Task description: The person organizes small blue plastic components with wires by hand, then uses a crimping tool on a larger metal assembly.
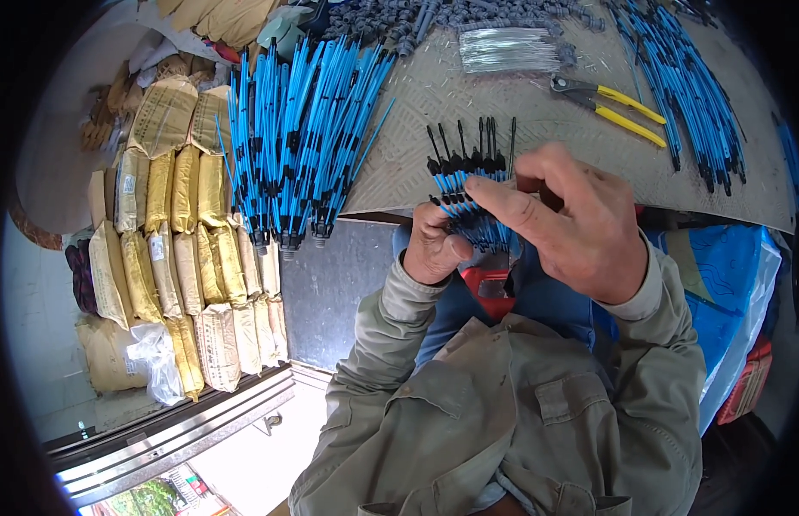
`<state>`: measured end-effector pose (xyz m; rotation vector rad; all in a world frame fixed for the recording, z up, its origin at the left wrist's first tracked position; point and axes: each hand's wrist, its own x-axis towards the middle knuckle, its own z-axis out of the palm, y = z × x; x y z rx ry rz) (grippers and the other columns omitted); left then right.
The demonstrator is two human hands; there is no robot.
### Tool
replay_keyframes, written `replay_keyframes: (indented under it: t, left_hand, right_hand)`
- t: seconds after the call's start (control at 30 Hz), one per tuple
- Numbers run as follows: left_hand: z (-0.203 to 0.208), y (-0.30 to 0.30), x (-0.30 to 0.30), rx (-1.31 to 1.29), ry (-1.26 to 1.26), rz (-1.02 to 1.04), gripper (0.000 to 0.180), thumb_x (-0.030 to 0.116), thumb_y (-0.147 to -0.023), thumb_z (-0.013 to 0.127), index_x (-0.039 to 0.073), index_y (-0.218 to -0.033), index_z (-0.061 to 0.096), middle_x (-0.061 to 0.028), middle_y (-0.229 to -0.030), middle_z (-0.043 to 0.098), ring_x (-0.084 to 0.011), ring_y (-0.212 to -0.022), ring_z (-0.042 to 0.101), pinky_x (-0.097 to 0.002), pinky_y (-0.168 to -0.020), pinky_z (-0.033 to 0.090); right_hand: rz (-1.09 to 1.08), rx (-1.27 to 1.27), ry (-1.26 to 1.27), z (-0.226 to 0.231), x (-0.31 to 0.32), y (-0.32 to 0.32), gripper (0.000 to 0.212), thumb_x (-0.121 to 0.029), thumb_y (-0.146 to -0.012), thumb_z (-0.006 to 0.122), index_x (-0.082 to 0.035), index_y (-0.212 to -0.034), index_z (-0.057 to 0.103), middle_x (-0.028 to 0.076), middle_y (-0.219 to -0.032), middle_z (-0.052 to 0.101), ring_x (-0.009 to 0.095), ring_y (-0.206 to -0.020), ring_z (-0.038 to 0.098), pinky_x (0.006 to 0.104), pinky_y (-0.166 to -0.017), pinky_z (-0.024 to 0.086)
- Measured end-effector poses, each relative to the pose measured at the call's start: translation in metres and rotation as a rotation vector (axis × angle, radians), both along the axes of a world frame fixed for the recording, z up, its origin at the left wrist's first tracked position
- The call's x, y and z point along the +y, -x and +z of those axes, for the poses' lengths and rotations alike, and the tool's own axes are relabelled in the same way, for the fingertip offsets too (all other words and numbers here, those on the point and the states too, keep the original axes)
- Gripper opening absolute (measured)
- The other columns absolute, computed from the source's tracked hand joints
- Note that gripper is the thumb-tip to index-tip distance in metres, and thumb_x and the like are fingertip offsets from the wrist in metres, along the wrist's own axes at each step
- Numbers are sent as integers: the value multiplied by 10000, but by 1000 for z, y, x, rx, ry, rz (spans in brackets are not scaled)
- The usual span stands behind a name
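My left hand (434, 245) is wrapped round a bundle of thin blue rods (481, 225) with black fittings and thin black tips. The tips fan out upward, just in front of the table edge. My right hand (580, 219) is over the right side of the bundle. One of its digits stretches left across the rods near their black collars, apart from a bent finger behind it. The rest of its fingers are partly hidden, and nothing held shows in that hand.
A large pile of similar blue rods (300, 138) overhangs the table's left side; another pile (687, 95) lies right. Yellow-handled cutters (627, 112), silver wires (509, 50) and grey plastic parts (494, 13) lie on the table (399, 146). Stacked brown packages (184, 189) stand left.
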<state>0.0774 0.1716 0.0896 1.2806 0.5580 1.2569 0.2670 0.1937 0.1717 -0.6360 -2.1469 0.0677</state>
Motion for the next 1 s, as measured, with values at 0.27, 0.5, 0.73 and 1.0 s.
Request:
replay_keyframes:
  t: [0.27,0.5,0.73,1.0]
  left_hand:
    - [-4,5,1,-17,-20,-68,643,451,-698,711,-4,-1128,566,-84,-1123,590,-166,-1038,547,-327,-902,425]
    - [0,-1,-2,-8,-35,28,647,439,-674,731,-12,-1109,570,-71,-1090,595,-150,-993,558,-310,-864,442]
    - [2,0,1,45,12,-45,612,404,-663,750,-18,-1073,581,-52,-1036,607,-133,-920,570,-286,-815,458]
    - [25,-10,0,274,11,111,273,82,-760,712,-28,-995,628,-64,-946,653,-130,-884,593,-277,-804,468]
  right_hand:
    - [-12,32,-67,-4,1,3,341,-68,-637,613,-74,-978,601,49,-761,454,148,-575,513,265,-481,439]
    - [-29,-49,-88,8,-5,5,355,-27,-635,615,-52,-989,632,89,-794,491,187,-616,536,282,-509,460]
    - [128,-15,-30,4,11,-5,335,-52,-659,611,-33,-993,619,87,-823,507,199,-654,541,284,-535,464]
    - [160,237,55,-2,39,3,191,-20,-791,562,-19,-980,585,118,-852,534,231,-660,542,272,-593,446]
